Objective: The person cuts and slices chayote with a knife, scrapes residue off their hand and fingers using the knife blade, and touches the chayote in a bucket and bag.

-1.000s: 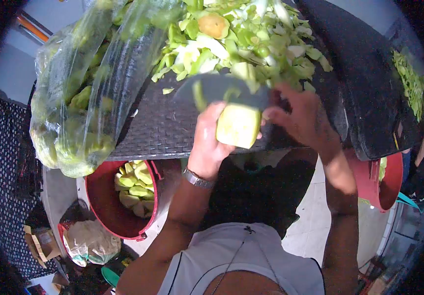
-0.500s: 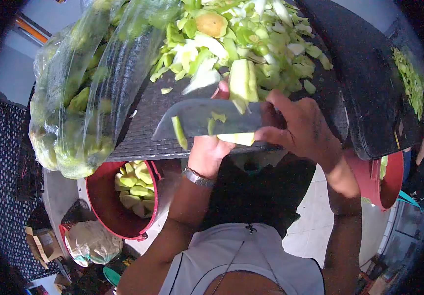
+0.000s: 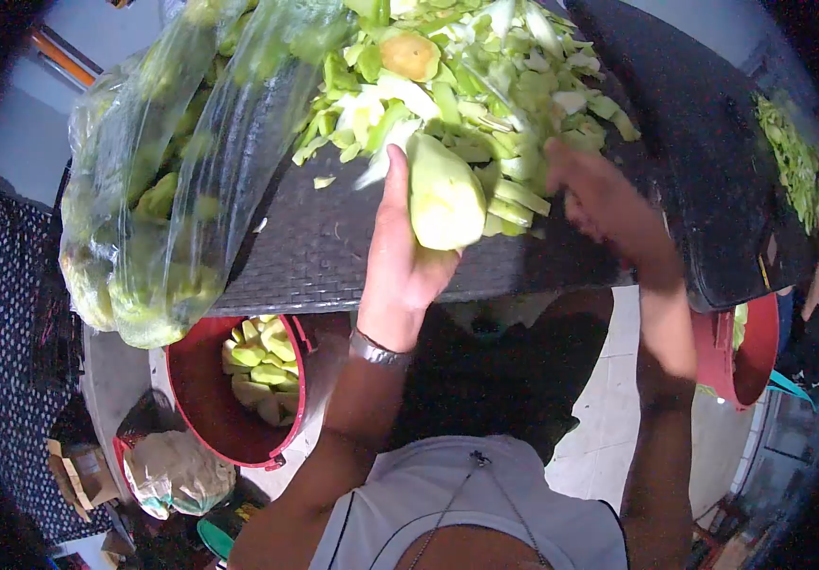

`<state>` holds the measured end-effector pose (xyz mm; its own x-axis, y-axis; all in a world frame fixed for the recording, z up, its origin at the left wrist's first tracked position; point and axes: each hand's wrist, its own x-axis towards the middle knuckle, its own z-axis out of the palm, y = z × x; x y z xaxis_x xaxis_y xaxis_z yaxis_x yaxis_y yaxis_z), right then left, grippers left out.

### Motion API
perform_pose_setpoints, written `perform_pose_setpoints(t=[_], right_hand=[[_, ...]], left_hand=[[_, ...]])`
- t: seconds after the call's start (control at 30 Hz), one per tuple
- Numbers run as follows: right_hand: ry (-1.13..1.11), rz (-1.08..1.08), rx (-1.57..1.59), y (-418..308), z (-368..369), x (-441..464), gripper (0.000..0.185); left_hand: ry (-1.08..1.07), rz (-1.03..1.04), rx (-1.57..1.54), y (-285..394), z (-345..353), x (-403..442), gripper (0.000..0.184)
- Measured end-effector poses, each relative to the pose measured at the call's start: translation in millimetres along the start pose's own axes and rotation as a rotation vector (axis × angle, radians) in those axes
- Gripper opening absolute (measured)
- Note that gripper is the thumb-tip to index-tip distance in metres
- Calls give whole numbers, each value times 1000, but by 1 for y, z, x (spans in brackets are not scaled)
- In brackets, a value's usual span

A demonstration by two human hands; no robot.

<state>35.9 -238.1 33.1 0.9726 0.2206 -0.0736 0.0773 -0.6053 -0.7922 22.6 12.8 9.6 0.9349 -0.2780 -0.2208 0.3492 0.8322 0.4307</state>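
Step in hand, as judged: peeling and trimming, going by 1 pale green piece (image 3: 447, 195) in the left hand (image 3: 395, 271) and a heap of parings (image 3: 533, 85) just beyond on the table (image 3: 305, 252). Looks well advanced on this piece: pale and smooth over the whole visible side, with no dark skin made out.

Next move, as judged: calls for a steady left grip, a turn of the piece to check the hidden underside, and right fingers kept wide of the left thumb.

Position: in the left hand, above the near edge of the table, narrower end toward the heap, blunt end toward the wearer. Cannot tell whether touching the heap.

Left fingers: clasped round the piece from below, thumb upright along its left flank.

Right hand (image 3: 609, 204): apart from the piece, to its right. Fingers curled but blurred; cannot tell whether gripping anything. Between hand and piece: cut slices (image 3: 520, 201), just beside the latter.

Also noted: at left, 1 clear bag (image 3: 167, 252) of green fruit (image 3: 158, 195), overhanging the table edge; below, 1 red bucket (image 3: 210, 404) with peeled pieces (image 3: 267, 361) inside.
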Motion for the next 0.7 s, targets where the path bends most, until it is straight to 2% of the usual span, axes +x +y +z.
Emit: perform_pose_setpoints(t=[0.07, 0.13, 0.23, 0.3, 0.33, 0.4, 0.47, 0.5, 0.53, 0.57, 0.63, 0.7], right_hand=[[-48, 63, 73, -22, 19, -12, 43], [-47, 147, 128, -49, 44, -26, 52], [199, -38, 254, -63, 82, -28, 62], [285, -120, 156, -63, 90, -30, 62], [331, -160, 101, -63, 91, -31, 62], [306, -146, 51, -69, 87, -36, 63], [275, -168, 14, -74, 83, -39, 64], [274, -206, 38, -78, 75, -42, 55], [274, -114, 167, -64, 68, -40, 49], [266, -19, 295, -42, 60, -37, 44], [249, 49, 356, -31, 54, -36, 37], [253, -15, 229, -30, 52, -40, 36]], left_hand=[[14, 110, 59, -3, 0, 6, 56], [-28, 116, 36, -4, 5, 6, 54], [-106, 109, 63, -15, 5, 7, 51], [-124, 78, 122, -16, 6, 3, 48], [-91, 124, 138, -17, 6, 2, 46], [-21, 213, 167, -22, 3, 3, 43], [59, 88, 63, -20, -5, 8, 43], [-50, 33, 35, -13, -4, 8, 45], [-157, -25, 6, -7, -2, 7, 48], [-187, -58, -45, -7, 0, 6, 51], [-180, -98, -102, -3, -6, 6, 51], [-194, -138, -111, 0, -13, 10, 51]])
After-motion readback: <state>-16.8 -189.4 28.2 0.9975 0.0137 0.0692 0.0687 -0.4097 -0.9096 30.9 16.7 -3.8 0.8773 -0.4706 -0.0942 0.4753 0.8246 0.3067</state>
